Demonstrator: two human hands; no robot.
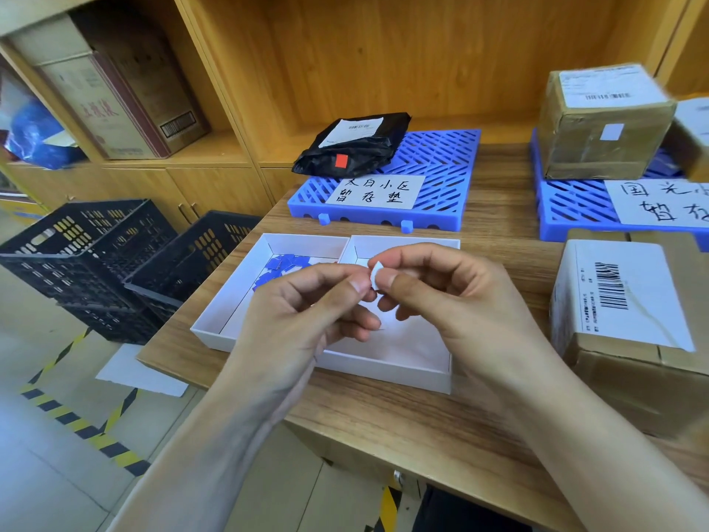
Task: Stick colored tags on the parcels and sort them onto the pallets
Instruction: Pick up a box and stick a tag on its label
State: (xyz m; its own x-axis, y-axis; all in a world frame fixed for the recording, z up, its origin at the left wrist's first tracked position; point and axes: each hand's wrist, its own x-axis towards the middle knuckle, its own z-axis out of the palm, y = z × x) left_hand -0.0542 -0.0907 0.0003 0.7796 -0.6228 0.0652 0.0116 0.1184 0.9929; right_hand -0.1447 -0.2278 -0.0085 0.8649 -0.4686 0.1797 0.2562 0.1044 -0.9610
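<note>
Both hands meet above a white two-part tray [215,328]. My left hand [303,309] and my right hand [452,297] pinch a small tag [376,271] between thumbs and fingertips; only its white side shows. Blue tags [282,266] lie heaped in the tray's left part. A black bag parcel [356,145] with a red tag lies on the left blue pallet [433,174]. A cardboard box [602,124] with a pale tag sits on the right blue pallet [568,209]. Another cardboard box [633,324] with a barcode label stands on the table at the right.
Two black plastic crates [115,259] stand on the floor left of the wooden table [383,420]. Shelves behind hold cartons [115,94] and a blue bag [34,136]. Yellow-black tape marks the floor. Each pallet carries a handwritten paper sign [378,192].
</note>
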